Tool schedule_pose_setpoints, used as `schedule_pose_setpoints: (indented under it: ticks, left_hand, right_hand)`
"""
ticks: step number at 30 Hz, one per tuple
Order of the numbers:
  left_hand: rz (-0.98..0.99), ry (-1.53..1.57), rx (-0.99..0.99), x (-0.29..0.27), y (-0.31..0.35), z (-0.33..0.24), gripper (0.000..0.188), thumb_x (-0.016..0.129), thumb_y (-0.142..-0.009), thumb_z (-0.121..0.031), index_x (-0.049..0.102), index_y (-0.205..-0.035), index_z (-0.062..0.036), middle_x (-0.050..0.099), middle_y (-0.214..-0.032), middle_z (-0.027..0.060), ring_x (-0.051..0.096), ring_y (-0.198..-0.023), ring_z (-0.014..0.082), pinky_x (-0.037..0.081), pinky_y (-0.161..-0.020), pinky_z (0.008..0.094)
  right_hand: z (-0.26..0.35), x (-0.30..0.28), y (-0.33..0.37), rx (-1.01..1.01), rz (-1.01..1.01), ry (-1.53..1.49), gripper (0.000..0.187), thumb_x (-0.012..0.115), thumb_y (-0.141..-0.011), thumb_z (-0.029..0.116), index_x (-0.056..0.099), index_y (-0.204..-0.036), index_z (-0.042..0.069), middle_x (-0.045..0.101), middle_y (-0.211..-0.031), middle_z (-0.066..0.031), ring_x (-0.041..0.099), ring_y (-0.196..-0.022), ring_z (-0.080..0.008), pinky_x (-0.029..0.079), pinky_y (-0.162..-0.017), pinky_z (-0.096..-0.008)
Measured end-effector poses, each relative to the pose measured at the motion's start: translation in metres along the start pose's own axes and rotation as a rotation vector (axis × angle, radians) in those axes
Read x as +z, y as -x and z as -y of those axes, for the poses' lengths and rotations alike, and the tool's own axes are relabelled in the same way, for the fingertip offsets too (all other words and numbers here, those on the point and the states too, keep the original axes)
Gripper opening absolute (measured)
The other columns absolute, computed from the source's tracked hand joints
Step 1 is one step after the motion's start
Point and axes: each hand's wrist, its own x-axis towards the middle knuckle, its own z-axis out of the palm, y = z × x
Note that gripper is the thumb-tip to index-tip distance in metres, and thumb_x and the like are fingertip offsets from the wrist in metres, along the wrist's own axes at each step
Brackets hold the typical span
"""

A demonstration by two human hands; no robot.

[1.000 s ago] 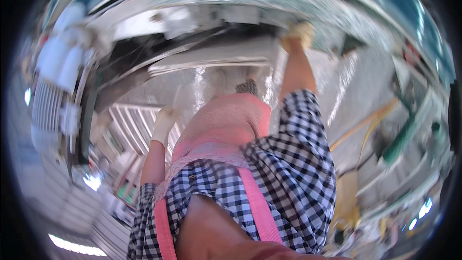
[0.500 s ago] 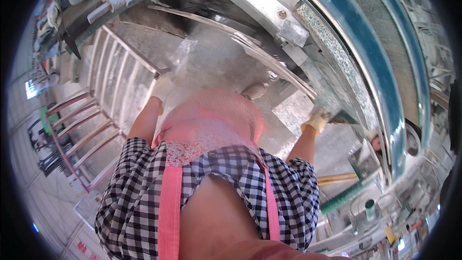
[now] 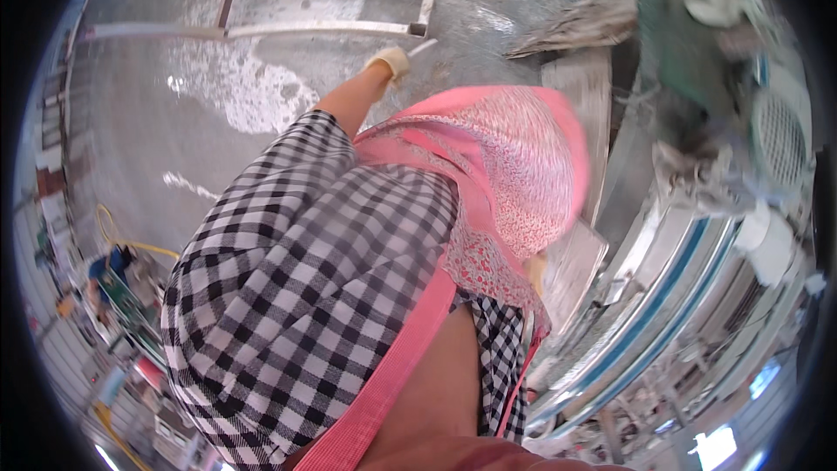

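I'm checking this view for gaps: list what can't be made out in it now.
Head view, right hand: mostly hidden behind the pink apron; its grip can't be told.
Head view, left hand: too small and blurred to tell whether it holds the thin pale strip beside it.
Head view, slatted frame: cut off by the top edge.
Head view, dark green thing at upper right: blur hides what it is.

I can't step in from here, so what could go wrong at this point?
The gloved left hand looks close to the pale slatted frame, so it might knock against it. The floor has shiny, whitish patches that look wet; footing could be slippery. The loose pink apron bulges out, apparently near the pale boards, and might snag.
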Motion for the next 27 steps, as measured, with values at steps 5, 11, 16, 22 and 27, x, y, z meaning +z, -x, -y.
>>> schedule_pose_setpoints:
  ticks: [5,11,16,22,27]
  left_hand:
    - [-0.054,-0.017,-0.043,0.103,0.075,0.072,0.030,0.063,-0.078,-0.022,0.069,-0.095,0.0025,0.070,-0.077,0.0168,0.071,-0.069,0.0245,0.055,-0.063,0.0384]
    - [-0.116,0.657,-0.514,0.198,0.150,0.144,0.033,0.050,-0.086,-0.019,0.064,-0.105,0.0034,0.069,-0.082,0.0140,0.069,-0.071,0.0212,0.055,-0.066,0.0334]
    - [-0.285,1.072,-0.894,0.191,0.219,0.139,0.034,0.052,-0.089,-0.024,0.061,-0.106,0.0041,0.070,-0.086,0.0147,0.069,-0.075,0.0237,0.054,-0.069,0.0385]
    - [-0.123,1.048,-1.105,0.209,0.252,0.130,0.035,0.053,-0.094,-0.027,0.059,-0.113,0.0013,0.068,-0.091,0.0096,0.065,-0.077,0.0169,0.045,-0.088,0.0351]
    - [0.041,1.106,-1.169,0.231,0.221,0.137,0.037,0.052,-0.095,-0.028,0.057,-0.120,-0.0015,0.069,-0.095,0.0088,0.065,-0.080,0.0154,0.041,-0.094,0.0353]
  right_hand:
    - [0.096,-0.059,-0.082,-0.412,0.056,0.388,0.031,0.045,-0.091,0.023,0.058,-0.115,0.010,0.063,-0.112,-0.0132,0.062,-0.102,-0.0253,0.051,-0.083,-0.0358]
    - [0.303,-0.017,-0.123,-1.815,0.073,1.724,0.031,0.046,-0.091,0.016,0.058,-0.114,-0.001,0.063,-0.100,-0.0208,0.065,-0.087,-0.0246,0.052,-0.063,-0.0368]
    - [0.468,0.126,-0.145,-0.892,0.563,1.908,0.037,0.056,-0.079,0.036,0.071,-0.099,0.009,0.069,-0.101,-0.0160,0.067,-0.096,-0.0332,0.052,-0.081,-0.0426]
    - [0.565,0.262,-0.180,-1.263,0.388,1.820,0.031,0.056,-0.084,0.027,0.068,-0.101,0.004,0.069,-0.092,-0.0206,0.069,-0.084,-0.0331,0.054,-0.074,-0.0402]
    - [0.468,0.363,-0.215,-0.528,0.761,0.594,0.021,0.055,-0.096,0.019,0.057,-0.100,-0.001,0.065,-0.095,-0.0126,0.068,-0.084,-0.0206,0.057,-0.073,-0.0338]
